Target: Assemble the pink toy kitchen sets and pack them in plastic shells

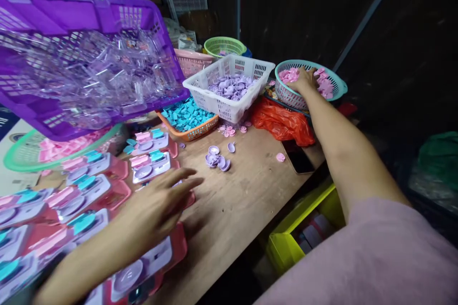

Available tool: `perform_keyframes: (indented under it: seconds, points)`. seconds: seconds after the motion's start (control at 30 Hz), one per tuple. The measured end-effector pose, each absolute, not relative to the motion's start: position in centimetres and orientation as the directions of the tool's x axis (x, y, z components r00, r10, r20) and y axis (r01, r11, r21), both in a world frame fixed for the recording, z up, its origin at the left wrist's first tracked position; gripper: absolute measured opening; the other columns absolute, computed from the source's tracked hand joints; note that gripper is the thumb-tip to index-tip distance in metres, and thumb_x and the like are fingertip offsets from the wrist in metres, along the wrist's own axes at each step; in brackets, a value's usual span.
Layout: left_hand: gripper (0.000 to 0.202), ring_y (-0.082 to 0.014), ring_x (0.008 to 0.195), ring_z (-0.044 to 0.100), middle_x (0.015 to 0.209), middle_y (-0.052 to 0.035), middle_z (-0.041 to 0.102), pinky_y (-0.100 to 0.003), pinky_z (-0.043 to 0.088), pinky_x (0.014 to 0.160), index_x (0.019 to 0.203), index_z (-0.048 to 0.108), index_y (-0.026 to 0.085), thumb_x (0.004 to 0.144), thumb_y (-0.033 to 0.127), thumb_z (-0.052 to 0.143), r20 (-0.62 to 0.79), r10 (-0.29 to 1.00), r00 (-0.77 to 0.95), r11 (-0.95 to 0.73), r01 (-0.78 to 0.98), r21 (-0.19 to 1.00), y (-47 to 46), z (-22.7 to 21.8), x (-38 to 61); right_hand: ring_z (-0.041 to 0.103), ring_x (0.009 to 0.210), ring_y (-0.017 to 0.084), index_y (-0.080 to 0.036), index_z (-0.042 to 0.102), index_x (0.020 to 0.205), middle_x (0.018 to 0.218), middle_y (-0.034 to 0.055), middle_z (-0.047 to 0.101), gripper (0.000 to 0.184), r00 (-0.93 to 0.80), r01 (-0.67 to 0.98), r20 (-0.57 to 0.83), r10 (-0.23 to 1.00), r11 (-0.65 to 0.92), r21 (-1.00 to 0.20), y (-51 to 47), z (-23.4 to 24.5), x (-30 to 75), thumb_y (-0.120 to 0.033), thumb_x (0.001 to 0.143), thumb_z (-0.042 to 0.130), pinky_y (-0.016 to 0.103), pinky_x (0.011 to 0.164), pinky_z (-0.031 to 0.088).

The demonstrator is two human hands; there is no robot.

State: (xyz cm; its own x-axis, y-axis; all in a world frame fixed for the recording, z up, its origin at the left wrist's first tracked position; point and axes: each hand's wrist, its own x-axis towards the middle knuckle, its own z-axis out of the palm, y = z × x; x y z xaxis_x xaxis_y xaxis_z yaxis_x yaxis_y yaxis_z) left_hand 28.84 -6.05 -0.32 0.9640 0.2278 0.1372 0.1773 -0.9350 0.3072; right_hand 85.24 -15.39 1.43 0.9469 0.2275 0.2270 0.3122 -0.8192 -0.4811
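My left hand (157,205) lies flat with fingers stretched out over red blister cards (150,164) that hold pink, teal and lilac toy pieces. My right hand (304,81) reaches far across the wooden table (243,195) into a teal round basket (338,88) of pink pieces; its fingers are buried among them and curled. A white basket (232,105) of lilac pieces stands just left of that basket. A few loose lilac pieces (216,158) lie on the table between the hands.
A purple crate (82,14) of clear plastic shells sits tilted at the upper left. An orange tray of teal pieces (188,116), a green basket of pink pieces (43,152), an orange bag (281,121), a phone (298,156) and a yellow bin (296,228) below the table edge are nearby.
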Motion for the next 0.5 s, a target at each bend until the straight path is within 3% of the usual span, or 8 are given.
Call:
perform_keyframes:
  seconds: [0.1,0.2,0.37,0.5]
  points:
    - [0.051,-0.0245,0.114,0.069,0.129,-0.0084,0.07,-0.038,0.058,0.101,0.129,0.071,0.029,0.089,0.014,0.044,0.008,0.05,0.999,-0.956,0.046,0.291,-5.8,-2.0,39.4,0.045,0.136,0.035,-0.012,0.06,0.129,0.145,0.0286,0.039,0.049,0.929,0.358,0.264,0.259,-0.81,-0.465,-15.5,0.7,85.8,-0.045,0.094,0.067,0.058,0.099,0.043]
    - [0.045,-0.0249,0.111,0.067,0.125,-0.0137,0.067,-0.037,0.055,0.101,0.125,0.07,0.018,0.087,0.008,0.048,-0.094,0.076,0.993,-0.977,0.093,0.193,-4.5,-4.6,47.4,0.052,0.129,0.032,-0.015,0.061,0.128,0.138,0.0233,0.048,0.044,0.896,0.416,0.348,0.276,-0.796,-0.439,-16.2,0.1,86.6,-0.037,0.091,0.07,0.056,0.101,0.043]
    - [0.047,-0.0365,0.122,0.059,0.132,-0.026,0.058,-0.05,0.05,0.104,0.133,0.06,0.006,0.087,0.01,0.053,-0.072,0.26,0.963,-0.956,0.267,0.119,-1.6,-8.7,53.9,0.059,0.121,0.037,-0.019,0.063,0.128,0.126,0.0179,0.058,0.046,0.867,0.447,0.426,0.257,-0.778,-0.442,-17.3,-0.2,87.3,-0.037,0.087,0.073,0.059,0.104,0.044]
    - [0.041,-0.036,0.115,0.061,0.128,-0.0257,0.06,-0.051,0.051,0.099,0.127,0.062,0.007,0.088,0.015,0.055,-0.07,0.332,0.941,-0.927,0.339,0.162,-0.2,-10.8,56.0,0.061,0.119,0.036,-0.018,0.061,0.128,0.126,0.0197,0.06,0.04,0.868,0.418,0.464,0.178,-0.766,-0.489,-17.5,-0.5,88.1,-0.037,0.092,0.062,0.058,0.102,0.047]
